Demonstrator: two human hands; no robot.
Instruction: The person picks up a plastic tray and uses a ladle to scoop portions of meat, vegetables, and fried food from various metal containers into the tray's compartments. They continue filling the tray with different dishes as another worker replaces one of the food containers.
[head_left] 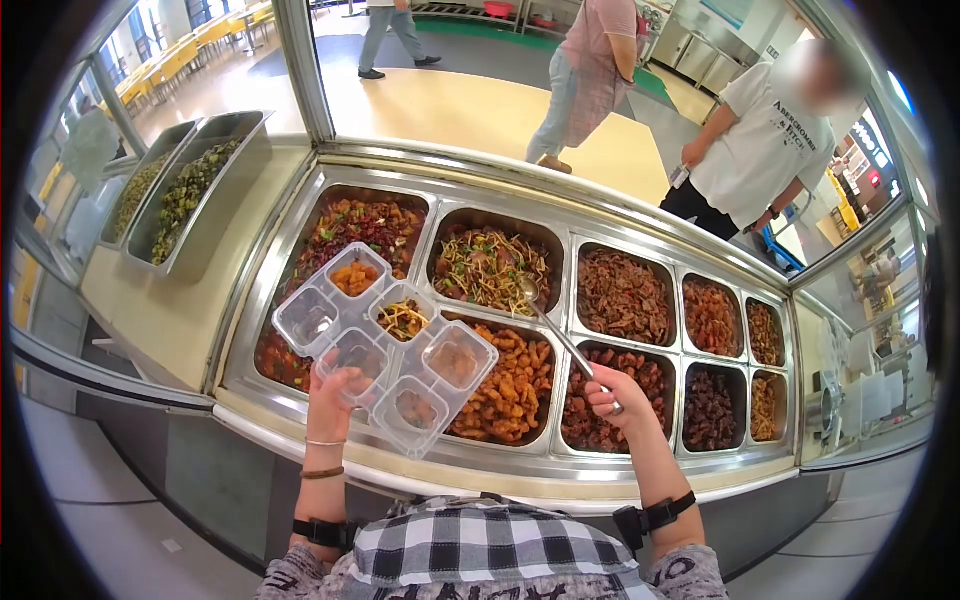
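My left hand (335, 392) grips a clear plastic divided food container (462, 357) from below and holds it tilted over the left pans. Orange fried pieces (354, 277) lie in its top compartment; pale strips (403, 319) with darker bits fill the one beside that. Through the other compartments the food underneath shows. My right hand (618, 396) is closed around the handle of a long metal serving spoon (566, 342). The spoon's bowl rests in a pan of mixed pale strips and greens (492, 262). Just below that pan sits a pan of golden fried pieces (510, 385).
Several steel pans of cooked dishes sit in the counter, including sliced meat (625, 295) and dark chunks (713, 405). Two deep pans (205, 215) stand at left. Glass panels and a metal post (302, 70) border the counter. A person (755, 130) stands across it.
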